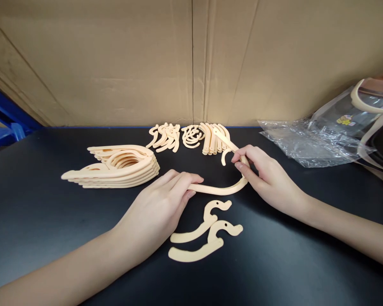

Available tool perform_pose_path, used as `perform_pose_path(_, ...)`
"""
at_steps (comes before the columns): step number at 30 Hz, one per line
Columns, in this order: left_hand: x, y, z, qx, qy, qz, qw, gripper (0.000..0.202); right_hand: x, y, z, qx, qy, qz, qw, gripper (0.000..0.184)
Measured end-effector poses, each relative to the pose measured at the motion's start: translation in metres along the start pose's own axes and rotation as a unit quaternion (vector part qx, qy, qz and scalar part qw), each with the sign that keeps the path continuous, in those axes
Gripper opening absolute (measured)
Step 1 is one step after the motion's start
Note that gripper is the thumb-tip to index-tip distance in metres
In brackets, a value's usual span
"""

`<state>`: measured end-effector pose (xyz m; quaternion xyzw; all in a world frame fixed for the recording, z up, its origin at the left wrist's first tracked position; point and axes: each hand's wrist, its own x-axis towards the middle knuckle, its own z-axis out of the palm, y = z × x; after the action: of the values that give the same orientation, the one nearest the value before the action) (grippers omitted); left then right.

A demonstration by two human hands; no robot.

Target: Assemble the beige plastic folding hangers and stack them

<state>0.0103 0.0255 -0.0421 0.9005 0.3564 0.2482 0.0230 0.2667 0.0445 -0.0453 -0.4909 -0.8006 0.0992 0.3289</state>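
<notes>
Both hands hold a cream plastic folding hanger [221, 191] made of jointed curved arms. My left hand [169, 197] is closed, its thumb and fingers pinching the left end of the lower arm. My right hand [261, 174] grips the upper arm near the bend at the right; a small hook-like piece [224, 157] juts out beside its fingertips. On the table below the hanger lie two flat pairs of curved pieces, a nearer pair [196, 251] and a farther pair [194, 233], each with an arm and an S-shaped hook touching.
A stack of cream hangers [115, 173] lies at the left. Along the back edge are loose S-shaped pieces [166, 137], small curved pieces [191, 136] and arms [210, 142]. Crumpled clear plastic [319, 142] and a transparent bag [364, 97] sit right; cardboard [130, 63] stands behind the black table [274, 263].
</notes>
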Motion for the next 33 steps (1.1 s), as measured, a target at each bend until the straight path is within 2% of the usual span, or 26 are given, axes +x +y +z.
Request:
perform_pose_path(6, 0.002, -0.002, -0.001, -0.005, -0.024, 0.016, 1.000, 0.017, -0.002, -0.001, 0.001, 0.009, -0.009, 0.015, 1.000, 0.009)
perform_pose_path(11, -0.002, -0.005, 0.003, 0.003, -0.007, 0.030, 1.000, 0.025, -0.002, 0.000, 0.000, 0.017, -0.002, 0.000, 1.000, 0.012)
perform_pose_path(16, 0.000, -0.003, 0.003, 0.004, -0.010, 0.040, 0.999, 0.024, 0.000, 0.001, 0.001, 0.021, -0.018, -0.012, 1.000, 0.014)
perform_pose_path(20, 0.001, -0.001, 0.000, -0.010, -0.024, 0.045, 0.999, 0.022, 0.000, 0.003, 0.001, 0.007, -0.015, 0.005, 1.000, 0.015)
perform_pose_path(27, -0.001, -0.004, 0.005, -0.026, -0.015, 0.085, 0.996, 0.026, 0.001, 0.008, 0.003, 0.007, -0.018, 0.041, 0.999, 0.013)
perform_pose_path(33, -0.002, -0.002, 0.001, -0.052, -0.031, 0.087, 0.994, 0.031, 0.003, 0.010, 0.003, 0.003, -0.033, 0.025, 0.999, 0.012)
